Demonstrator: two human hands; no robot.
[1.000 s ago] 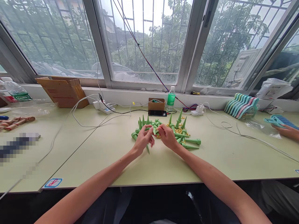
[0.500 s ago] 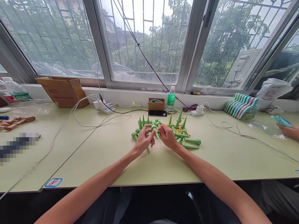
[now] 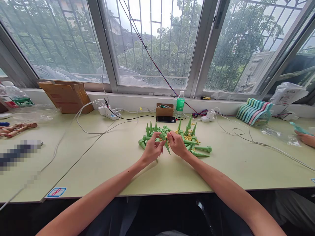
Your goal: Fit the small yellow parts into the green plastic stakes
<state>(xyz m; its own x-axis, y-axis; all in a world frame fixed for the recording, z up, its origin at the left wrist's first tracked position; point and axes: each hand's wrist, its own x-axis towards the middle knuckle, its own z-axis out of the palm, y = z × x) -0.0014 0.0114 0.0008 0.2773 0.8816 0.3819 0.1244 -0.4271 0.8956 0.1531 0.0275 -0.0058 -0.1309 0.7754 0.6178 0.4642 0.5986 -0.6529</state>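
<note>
A heap of green cone-shaped plastic spikes [image 3: 192,142] lies on the pale green table [image 3: 123,164], with small yellow pieces [image 3: 188,138] scattered among them. My left hand [image 3: 152,149] and my right hand [image 3: 177,144] meet at the near edge of the heap. Between them they hold one green spike [image 3: 165,143], its tip pointing down toward me. The left fingers pinch its upper end; the right fingers are curled against it from the other side.
A black phone [image 3: 165,119], a small cardboard box [image 3: 165,109] and a green bottle [image 3: 180,103] stand behind the heap. Cables and a power strip [image 3: 109,112] run along the back. Another person's hand [image 3: 305,137] holds something teal at the far right, near stacked pastel hangers [image 3: 254,110].
The held spike has swung so its tip points down toward me, and my left fingers have closed tighter on it. The other person's hand at the right has drawn back toward the frame's edge.
</note>
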